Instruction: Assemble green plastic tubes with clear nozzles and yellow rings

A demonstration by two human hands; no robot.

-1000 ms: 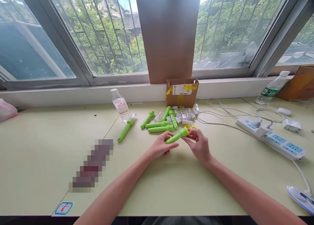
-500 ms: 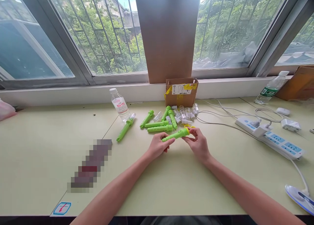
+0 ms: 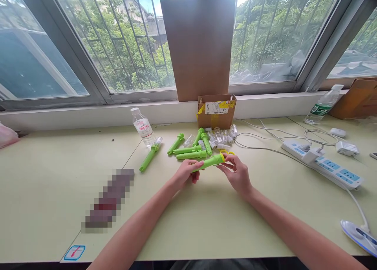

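My left hand [image 3: 186,173] is closed round the lower end of a light green plastic tube [image 3: 208,163], shaped like a torch handle. A yellow ring [image 3: 223,157] sits at the tube's right end. The fingers of my right hand [image 3: 239,175] pinch that end from the right and below; their exact contact is partly hidden. Just behind lie several similar green tubes [image 3: 191,155], clear plastic caps [image 3: 218,135] and small white parts [image 3: 224,146]. Another green tube [image 3: 149,158] with a clear cap on its upper end lies to the left.
A water bottle [image 3: 143,128] stands behind the left tube. A small cardboard box [image 3: 216,119] is at the back. On the right are a power strip [image 3: 338,170] with cables, a second bottle [image 3: 322,107] and a white device [image 3: 357,236]. A blurred dark object [image 3: 108,199] lies at left.
The tube and my left hand have shifted slightly left. My right fingers have moved a little on the yellow-ringed end. The camera view has shifted slightly.
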